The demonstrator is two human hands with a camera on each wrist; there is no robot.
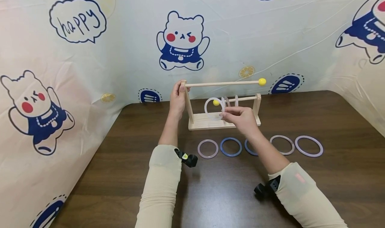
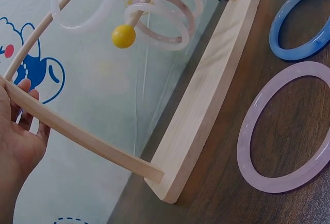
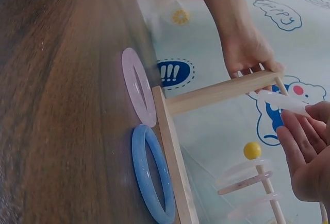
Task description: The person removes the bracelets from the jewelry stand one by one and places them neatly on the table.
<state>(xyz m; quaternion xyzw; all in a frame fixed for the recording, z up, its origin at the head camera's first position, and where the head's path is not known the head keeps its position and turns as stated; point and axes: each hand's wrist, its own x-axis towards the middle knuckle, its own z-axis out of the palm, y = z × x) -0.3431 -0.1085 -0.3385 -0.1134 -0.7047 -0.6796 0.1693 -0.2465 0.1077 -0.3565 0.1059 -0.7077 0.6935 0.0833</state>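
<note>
A wooden bangle stand (image 1: 200, 124) has two horizontal rods, each tipped with a yellow ball. My left hand (image 1: 177, 99) grips the top of its left post, thumb in front and fingers behind. Between thumb and fingers, my right hand (image 1: 243, 119) pinches a whitish translucent bangle (image 1: 206, 109), held up in front of the lower rod's yellow ball (image 1: 216, 102). In the left wrist view that bangle (image 2: 77, 28) hangs apart from the bangles on the lower rod. Three bangles hang there: a white one (image 2: 178, 26), a brownish-pink one (image 2: 191, 20) and a pale pink one (image 2: 198, 0).
On the brown table (image 1: 120, 188), a row of bangles lies before the stand: pink (image 1: 199, 150), blue (image 1: 231, 155), another blue (image 1: 249, 150) partly behind my right arm, pale grey-pink (image 1: 292, 146) and lavender (image 1: 320, 149). A printed cloth (image 1: 129, 54) hangs behind and at the sides.
</note>
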